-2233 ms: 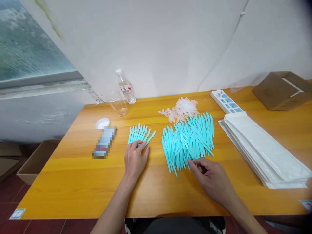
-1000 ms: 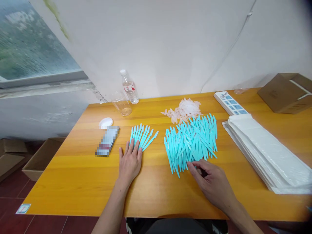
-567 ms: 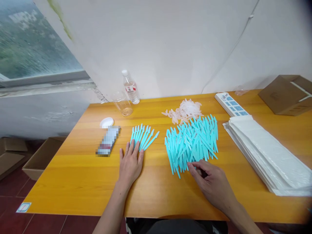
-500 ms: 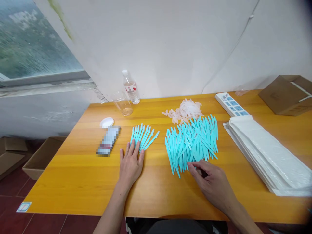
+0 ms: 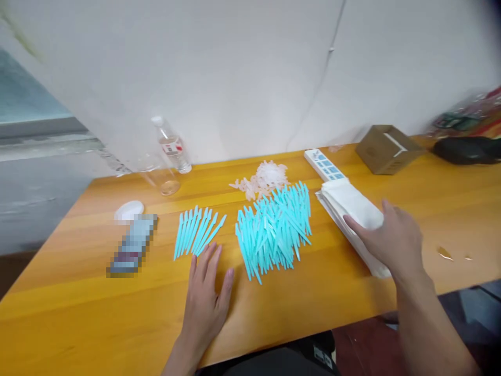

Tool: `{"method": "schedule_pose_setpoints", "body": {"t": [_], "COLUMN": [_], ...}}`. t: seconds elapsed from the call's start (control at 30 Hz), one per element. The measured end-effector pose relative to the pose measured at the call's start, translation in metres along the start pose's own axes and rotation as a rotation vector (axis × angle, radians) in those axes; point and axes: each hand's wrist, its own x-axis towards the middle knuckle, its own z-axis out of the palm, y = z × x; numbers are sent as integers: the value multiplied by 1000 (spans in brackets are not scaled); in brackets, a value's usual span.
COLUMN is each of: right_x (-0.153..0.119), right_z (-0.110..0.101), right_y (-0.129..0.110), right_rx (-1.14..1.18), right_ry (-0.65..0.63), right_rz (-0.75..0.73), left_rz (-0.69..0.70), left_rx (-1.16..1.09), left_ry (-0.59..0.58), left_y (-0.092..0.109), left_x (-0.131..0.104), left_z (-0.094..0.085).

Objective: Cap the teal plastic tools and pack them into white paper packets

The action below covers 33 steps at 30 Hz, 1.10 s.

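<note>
Fingers spread, my left hand (image 5: 206,287) rests on the table just below a small fanned row of turquoise sticks (image 5: 195,230) shaped like eyebrow razors. To its right lies a large jumbled pile of the same turquoise sticks (image 5: 270,230). Behind that pile is a heap of small translucent pale-pink pieces (image 5: 266,177). My right hand (image 5: 395,243), slightly blurred, grips across a stack of white plastic bags (image 5: 352,203). Its thumb lies over the near left side of the stack; the other fingertips are partly hidden at the far edge.
A pixelated flat object (image 5: 133,245) and a white lid (image 5: 130,210) lie at left. Behind them stand a clear jar (image 5: 169,187) and a water bottle (image 5: 174,149). A power strip (image 5: 324,166), a cardboard box (image 5: 385,151) and a black item (image 5: 465,150) lie at right.
My right hand has moved from the pile's lower edge rightward onto the white bags. My left hand has drawn back from the small row, uncovering it. The view has turned right.
</note>
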Motion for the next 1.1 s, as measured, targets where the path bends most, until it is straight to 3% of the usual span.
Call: {"method": "schedule_pose_setpoints", "body": {"t": [0.1, 0.23, 0.4, 0.57, 0.7, 0.83, 0.93, 1.03, 1.1], "right_x": [35, 53, 50, 44, 18, -22, -57, -97, -119], "right_z": [-1, 3, -1, -29, -64, -80, -75, -63, -55], "right_y": [24, 32, 29, 21, -3, -42, -70, -95, -109], "right_rx": [-79, -30, -29, 8, 234, 554, 534, 473, 483], "right_ry": [-198, -424, -299, -178, -144, -406, -491, -349, -324], "right_rz": [86, 38, -76, -89, -270, -632, -731, -839, -916], "left_rz": [66, 137, 132, 8, -289, -531, -580, -598, -621], "left_rx": [-86, -151, -199, -369, -815, -1267, -1347, -1359, -1341], "left_ry": [-39, -74, -82, -145, -186, -343, -478, -472, -459], "left_y": [24, 46, 53, 58, 65, 67, 68, 72, 73], "left_x": [4, 12, 14, 16, 36, 58, 57, 42, 29], "left_z": [4, 5, 3, -2, -13, -26, -33, -39, -40]}}
